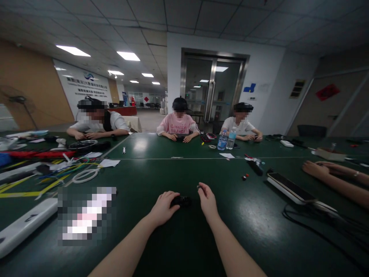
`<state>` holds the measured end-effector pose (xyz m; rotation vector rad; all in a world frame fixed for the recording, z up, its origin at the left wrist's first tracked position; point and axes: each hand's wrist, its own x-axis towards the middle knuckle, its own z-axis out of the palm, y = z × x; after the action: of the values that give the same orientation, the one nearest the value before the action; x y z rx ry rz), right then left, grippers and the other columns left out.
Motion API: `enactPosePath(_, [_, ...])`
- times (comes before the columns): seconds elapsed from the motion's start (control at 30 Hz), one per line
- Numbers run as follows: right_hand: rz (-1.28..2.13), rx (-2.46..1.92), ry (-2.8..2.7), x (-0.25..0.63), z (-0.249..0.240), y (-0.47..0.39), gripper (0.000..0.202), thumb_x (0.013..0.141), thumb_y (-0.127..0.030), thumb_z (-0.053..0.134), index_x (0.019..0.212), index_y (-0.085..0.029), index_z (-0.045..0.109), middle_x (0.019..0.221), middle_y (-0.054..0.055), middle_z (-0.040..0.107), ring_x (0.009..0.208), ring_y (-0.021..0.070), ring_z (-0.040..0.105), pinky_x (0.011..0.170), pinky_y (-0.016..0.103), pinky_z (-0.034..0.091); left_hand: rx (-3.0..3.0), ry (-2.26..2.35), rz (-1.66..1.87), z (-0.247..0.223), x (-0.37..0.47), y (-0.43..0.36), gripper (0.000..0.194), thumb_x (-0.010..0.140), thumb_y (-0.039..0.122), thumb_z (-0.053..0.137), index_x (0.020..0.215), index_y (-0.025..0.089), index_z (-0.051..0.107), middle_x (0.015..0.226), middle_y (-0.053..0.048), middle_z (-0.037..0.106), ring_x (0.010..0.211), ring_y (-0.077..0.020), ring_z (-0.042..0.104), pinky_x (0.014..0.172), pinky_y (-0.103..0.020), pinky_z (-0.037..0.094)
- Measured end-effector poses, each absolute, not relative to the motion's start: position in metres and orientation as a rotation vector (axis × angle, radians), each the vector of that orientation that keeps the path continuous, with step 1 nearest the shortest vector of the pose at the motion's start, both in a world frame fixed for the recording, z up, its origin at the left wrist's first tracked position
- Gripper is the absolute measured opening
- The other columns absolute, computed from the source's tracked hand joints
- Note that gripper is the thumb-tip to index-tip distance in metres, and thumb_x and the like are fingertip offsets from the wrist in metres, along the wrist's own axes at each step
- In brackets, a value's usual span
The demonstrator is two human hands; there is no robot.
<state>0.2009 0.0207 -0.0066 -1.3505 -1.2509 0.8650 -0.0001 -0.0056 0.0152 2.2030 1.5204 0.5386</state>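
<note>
My left hand (165, 206) is closed around one end of a small black object (183, 201) on the green table; the dim light hides what kind it is. To its right, a short gap away, my right hand (208, 201) is raised a little. Its thumb and forefinger pinch together at something tiny and dark, too small to name.
Cables (83, 176) and papers (109, 162) clutter the left, near a white power strip (29, 225). At right lie a phone on a white block (291, 188) and black cords (311, 223). Water bottles (222, 140) stand farther back. Several people sit around the green table (155, 173).
</note>
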Motion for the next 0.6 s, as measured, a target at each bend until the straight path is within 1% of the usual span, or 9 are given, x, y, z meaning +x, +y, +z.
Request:
enactPosePath(0.17, [0.866, -1.426, -1.192, 0.204, -0.001, 0.017, 0.044, 0.083, -0.035, 0.039, 0.124, -0.021, 0.043, 0.124, 0.006, 0.054, 0.112, 0.0210, 0.052, 0.088, 0.034, 0.047, 2.201, 1.504, 0.576, 0.012, -0.002, -0.004, 0.043, 0.079, 0.034, 0.052, 0.120, 0.026, 0.049, 0.122, -0.002, 0.053, 0.116, -0.0212, 0.044, 0.100, -0.038, 0.031])
enactPosePath(0.27, [0.849, -1.410, -1.207, 0.203, 0.003, 0.015, 0.044, 0.083, -0.034, 0.039, 0.125, -0.020, 0.042, 0.125, 0.006, 0.053, 0.113, 0.0207, 0.052, 0.088, 0.034, 0.047, 2.202, 1.506, 0.581, 0.011, -0.002, -0.003, 0.043, 0.078, 0.034, 0.053, 0.120, 0.026, 0.050, 0.122, -0.003, 0.053, 0.116, -0.0215, 0.044, 0.100, -0.038, 0.031])
enactPosePath(0.37, [0.847, -1.401, -1.271, 0.201, 0.006, 0.011, 0.042, 0.082, -0.034, 0.043, 0.121, -0.020, 0.046, 0.121, 0.006, 0.056, 0.111, 0.0202, 0.053, 0.088, 0.033, 0.046, 2.206, 1.510, 0.576, 0.012, -0.001, -0.003, 0.043, 0.078, 0.033, 0.053, 0.120, 0.024, 0.050, 0.122, -0.004, 0.053, 0.115, -0.0216, 0.045, 0.099, -0.038, 0.032])
enactPosePath(0.53, [0.820, -1.443, -1.500, 0.195, 0.010, 0.007, 0.032, 0.078, -0.036, 0.050, 0.105, -0.020, 0.058, 0.104, 0.005, 0.064, 0.101, 0.0211, 0.058, 0.088, 0.035, 0.045, 2.216, 1.513, 0.572, 0.012, 0.000, -0.003, 0.042, 0.077, 0.032, 0.054, 0.118, 0.024, 0.051, 0.121, -0.004, 0.053, 0.114, -0.0214, 0.046, 0.099, -0.037, 0.032])
enactPosePath(0.6, [0.789, -1.413, -1.609, 0.192, 0.012, 0.004, 0.030, 0.078, -0.036, 0.052, 0.102, -0.021, 0.060, 0.103, 0.004, 0.064, 0.102, 0.0208, 0.056, 0.090, 0.035, 0.043, 2.228, 1.515, 0.575, 0.012, 0.000, -0.003, 0.041, 0.077, 0.032, 0.053, 0.118, 0.024, 0.052, 0.121, -0.004, 0.054, 0.113, -0.0216, 0.046, 0.099, -0.037, 0.032])
